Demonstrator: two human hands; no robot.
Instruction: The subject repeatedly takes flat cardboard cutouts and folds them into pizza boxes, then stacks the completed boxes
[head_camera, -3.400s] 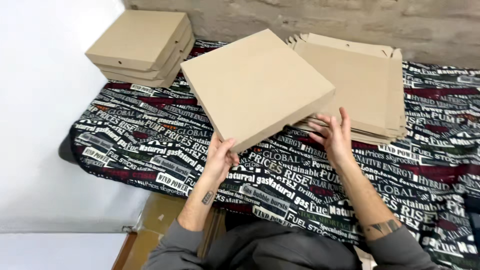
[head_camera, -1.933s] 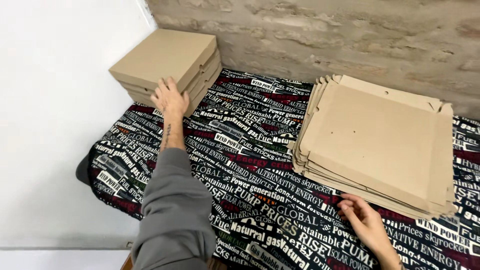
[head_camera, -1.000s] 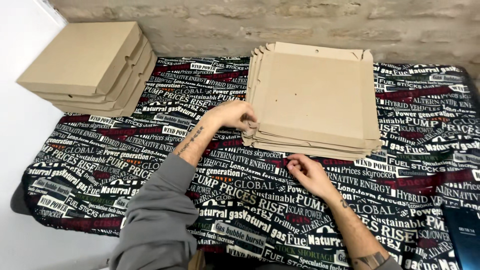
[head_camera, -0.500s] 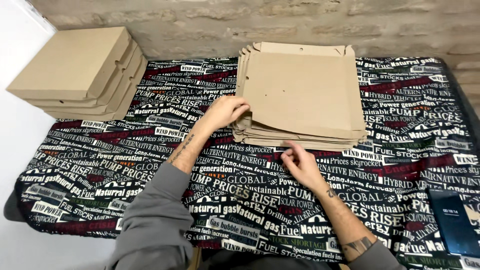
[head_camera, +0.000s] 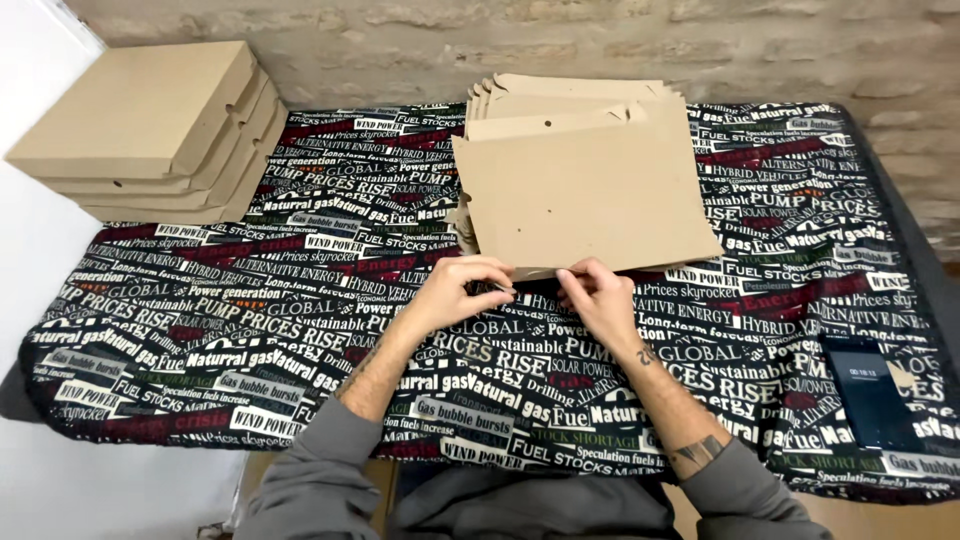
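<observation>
A flat brown cardboard box blank (head_camera: 590, 200) is lifted at its near edge off a pile of flat blanks (head_camera: 580, 95) at the middle back of the table. My left hand (head_camera: 460, 290) pinches its near edge from the left. My right hand (head_camera: 600, 300) grips the same edge just to the right. Both hands sit close together at the blank's front edge. A stack of folded, closed cardboard boxes (head_camera: 150, 125) stands at the far left corner.
The table wears a black cloth (head_camera: 250, 330) printed with white and red lettering. A dark phone (head_camera: 870, 390) lies at the right near edge. A stone wall (head_camera: 400, 40) runs behind; a white wall is at the left.
I set a folded box on the left stack, then both hands came to the pile of flat blanks. The top blank's near edge is now raised and held by both hands.
</observation>
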